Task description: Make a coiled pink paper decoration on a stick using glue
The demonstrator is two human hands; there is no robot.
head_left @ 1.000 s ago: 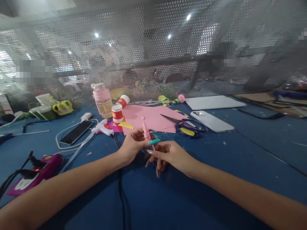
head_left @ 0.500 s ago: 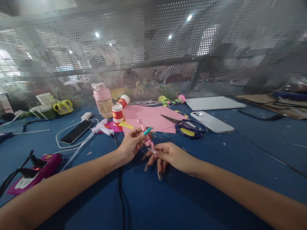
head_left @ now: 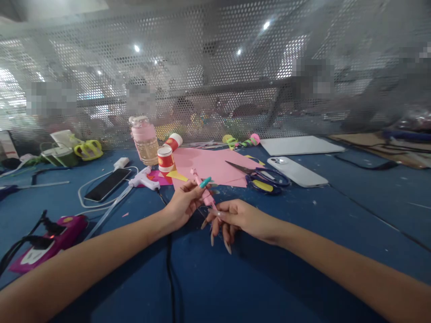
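My left hand (head_left: 183, 204) is closed around a narrow pink paper roll (head_left: 206, 196), thumb on top with a long teal nail lying across it. One thin end sticks up past the fingers. Thumb and forefinger of my right hand (head_left: 234, 217) pinch the lower end of the same roll, while the other fingers hang loosely below. Just beyond the hands lie pink paper sheets (head_left: 202, 159) and blue-handled scissors (head_left: 267, 179) with the blades resting on the paper.
A white glue gun (head_left: 144, 179) lies left of the paper. Behind it stand a pink bottle (head_left: 144, 139) and red-and-white paper cups (head_left: 165, 160). A white phone (head_left: 298, 171), a black-screened phone (head_left: 107, 185) and a magenta power strip (head_left: 63, 237) sit on the blue table, before a perforated metal screen.
The pink roll has turned slightly in my fingers, its upper tip moving a little left and down. The lower fingers of my right hand have shifted a bit.
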